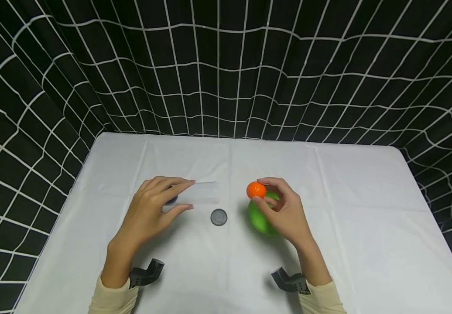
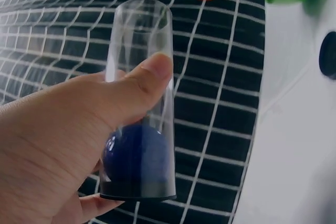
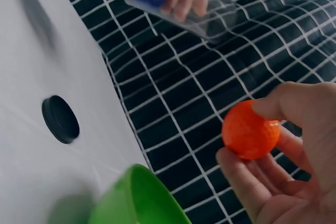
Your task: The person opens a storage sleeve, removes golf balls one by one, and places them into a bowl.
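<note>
Head view has both my hands over the white bench (image 1: 367, 240). My left hand (image 1: 153, 207) is clamped round a clear tube (image 1: 203, 193) held level, its clear end pointing across toward my right hand (image 1: 289, 211). Through the wall I can see a dark blue ball (image 2: 137, 153) sitting at the tube's black base (image 2: 137, 190) — at the end farther from my right hand. That right hand pinches an orange ball (image 3: 250, 131) between thumb and fingers, well apart from the tube and above the edge of a green bowl (image 1: 260, 218). Between tube and bowl, a dark round cap (image 1: 219, 217) lies flat on the bench — neither hand touches it. White-lined black netting (image 1: 226, 65) stands behind.
</note>
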Action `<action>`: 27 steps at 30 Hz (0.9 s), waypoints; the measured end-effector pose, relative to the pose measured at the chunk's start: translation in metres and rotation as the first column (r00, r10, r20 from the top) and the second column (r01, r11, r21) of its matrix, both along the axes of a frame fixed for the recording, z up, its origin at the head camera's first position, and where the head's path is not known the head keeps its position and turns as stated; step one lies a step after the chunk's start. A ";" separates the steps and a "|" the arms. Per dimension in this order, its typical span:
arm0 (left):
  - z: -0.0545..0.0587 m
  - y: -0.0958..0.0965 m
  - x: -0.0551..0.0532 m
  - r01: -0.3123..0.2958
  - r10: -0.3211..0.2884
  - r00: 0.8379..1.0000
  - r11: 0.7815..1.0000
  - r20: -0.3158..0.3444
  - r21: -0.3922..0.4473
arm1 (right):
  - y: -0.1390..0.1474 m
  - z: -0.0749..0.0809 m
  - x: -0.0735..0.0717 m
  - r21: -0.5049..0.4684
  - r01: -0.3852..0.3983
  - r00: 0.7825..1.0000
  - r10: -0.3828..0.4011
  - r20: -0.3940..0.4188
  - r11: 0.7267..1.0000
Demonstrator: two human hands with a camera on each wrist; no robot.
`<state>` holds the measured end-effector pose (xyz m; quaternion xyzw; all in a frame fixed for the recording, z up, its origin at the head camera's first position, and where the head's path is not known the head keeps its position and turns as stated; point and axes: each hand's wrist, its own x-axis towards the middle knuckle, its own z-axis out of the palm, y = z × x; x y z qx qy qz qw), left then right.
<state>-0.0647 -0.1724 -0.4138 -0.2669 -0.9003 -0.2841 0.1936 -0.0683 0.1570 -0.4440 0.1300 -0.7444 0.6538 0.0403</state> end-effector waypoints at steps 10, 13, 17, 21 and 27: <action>-0.003 -0.007 -0.002 -0.022 0.022 1.000 0.999 0.013 0.032 | 0.014 0.002 0.002 0.249 0.013 1.000 -0.012 -0.006 0.968; -0.003 -0.006 -0.002 -0.020 0.019 1.000 0.999 0.016 0.030 | 0.016 0.003 0.002 0.314 0.015 1.000 -0.012 -0.013 0.949; -0.003 -0.007 -0.001 -0.031 0.031 0.999 0.999 0.021 0.027 | 0.020 0.004 0.003 0.398 0.011 1.000 -0.001 -0.025 0.917; -0.002 -0.007 -0.001 -0.037 0.036 0.999 0.999 0.022 0.031 | 0.023 0.005 0.003 0.480 -0.001 0.999 0.018 -0.031 0.878; -0.001 -0.008 -0.001 -0.031 0.030 0.999 0.999 0.021 0.024 | 0.021 0.004 0.003 0.584 -0.017 0.999 0.038 -0.023 0.811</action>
